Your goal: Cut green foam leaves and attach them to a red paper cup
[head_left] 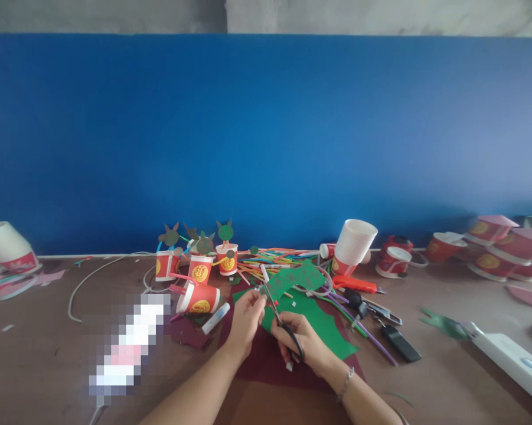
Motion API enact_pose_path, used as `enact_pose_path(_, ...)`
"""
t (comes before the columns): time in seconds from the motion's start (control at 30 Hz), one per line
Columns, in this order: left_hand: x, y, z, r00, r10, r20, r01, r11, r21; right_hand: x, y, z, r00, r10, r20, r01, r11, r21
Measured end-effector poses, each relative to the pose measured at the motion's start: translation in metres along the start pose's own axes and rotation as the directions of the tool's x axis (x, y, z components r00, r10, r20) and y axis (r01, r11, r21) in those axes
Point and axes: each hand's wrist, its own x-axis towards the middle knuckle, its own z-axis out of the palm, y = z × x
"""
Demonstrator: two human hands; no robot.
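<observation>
My right hand (304,341) grips black-handled scissors (273,302), the blades pointing up and to the left. A pinch of my left hand (247,319) holds the near left end of a green paper piece (299,277) with darker marks drawn on it. The blades lie right beside those left fingertips, at the paper's end; the exact cutting spot is too small to make out. Beneath both hands are a larger green sheet (319,321) and a dark red sheet (257,369). A small white scrap (289,366) lies close to my right hand.
Decorated red cups (201,270) and a glue stick (215,319) are at the left. Coloured straws or pipe cleaners (270,257) lie behind. Toward the right are stacked paper cups (353,242), an orange cutter (355,284), keys with a black fob (400,342) and a white tool (511,360).
</observation>
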Motion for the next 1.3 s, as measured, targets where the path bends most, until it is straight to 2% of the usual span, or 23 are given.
enact_pose_path(0.73,-0.001,0.000,0.000,0.999,-0.002,0.035,0.002,1.000,0.001,0.002,0.004,0.002,1.000,-0.014,-0.012,0.014,1.000,0.009)
enact_pose_path(0.93,-0.002,-0.004,-0.001,0.996,-0.041,0.073,0.042,0.999,0.000,0.004,0.011,0.001,0.998,-0.057,-0.017,0.057,0.998,-0.010)
enact_pose_path(1.3,-0.003,-0.002,0.000,0.994,-0.051,0.100,0.053,0.998,-0.018,0.004,0.008,0.002,0.997,-0.071,-0.024,0.071,0.998,-0.003)
